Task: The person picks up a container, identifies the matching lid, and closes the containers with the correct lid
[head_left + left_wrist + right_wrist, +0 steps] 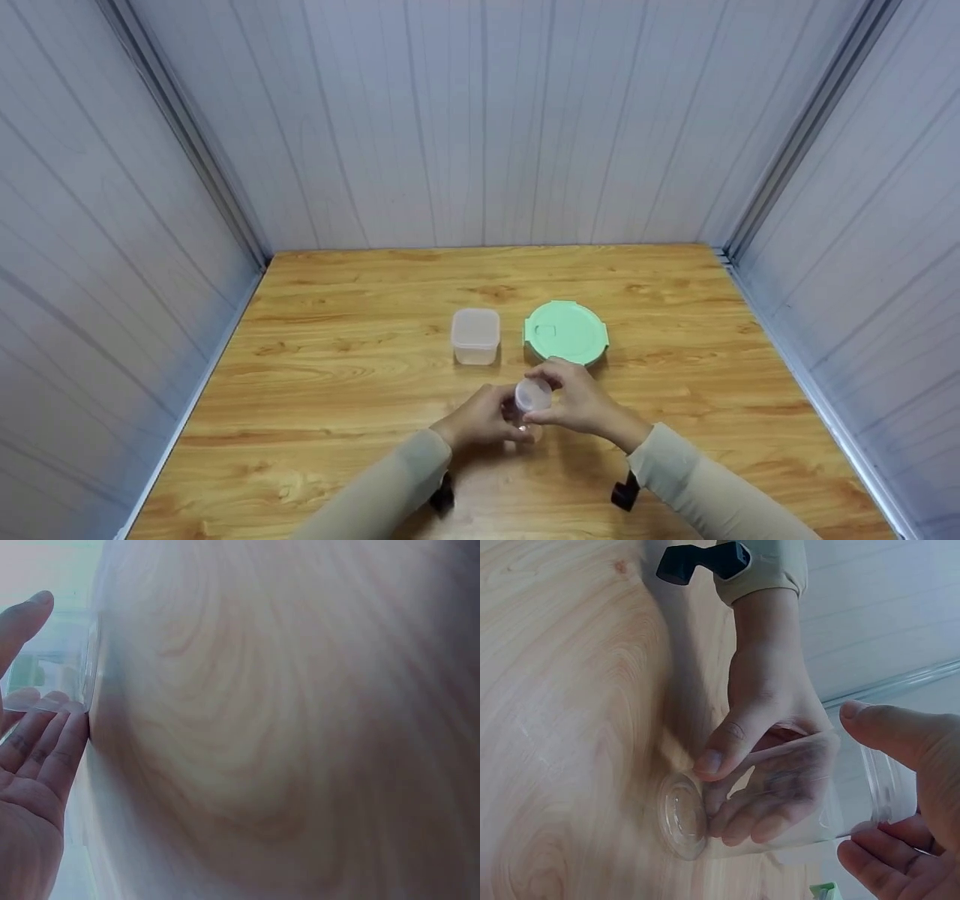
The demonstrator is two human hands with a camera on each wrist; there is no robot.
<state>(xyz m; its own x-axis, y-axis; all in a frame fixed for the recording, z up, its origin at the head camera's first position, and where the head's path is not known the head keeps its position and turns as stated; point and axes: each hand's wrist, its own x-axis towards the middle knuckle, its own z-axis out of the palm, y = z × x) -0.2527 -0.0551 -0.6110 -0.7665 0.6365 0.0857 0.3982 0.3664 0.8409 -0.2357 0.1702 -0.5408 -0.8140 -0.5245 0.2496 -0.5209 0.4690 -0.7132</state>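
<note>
A clear, see-through jar [681, 819] stands upright between the two hands, its base at the wooden table. My left hand [482, 416] holds the jar's body, thumb on one side and fingers on the other. On top of the jar is a whitish round lid [533, 393]. My right hand [583, 401] grips that lid by its rim between thumb and fingers. In the left wrist view the jar wall [52, 652] shows only in part, at the left edge. From the right wrist, the left hand's fingers are visible through the jar.
Beyond the hands stands a square translucent container [475, 335] with a lid. Right of it is a round container with a mint-green clip lid [568, 332], just past my right hand. Pale panel walls [480, 127] enclose the wooden tabletop [337, 360] at the back and sides.
</note>
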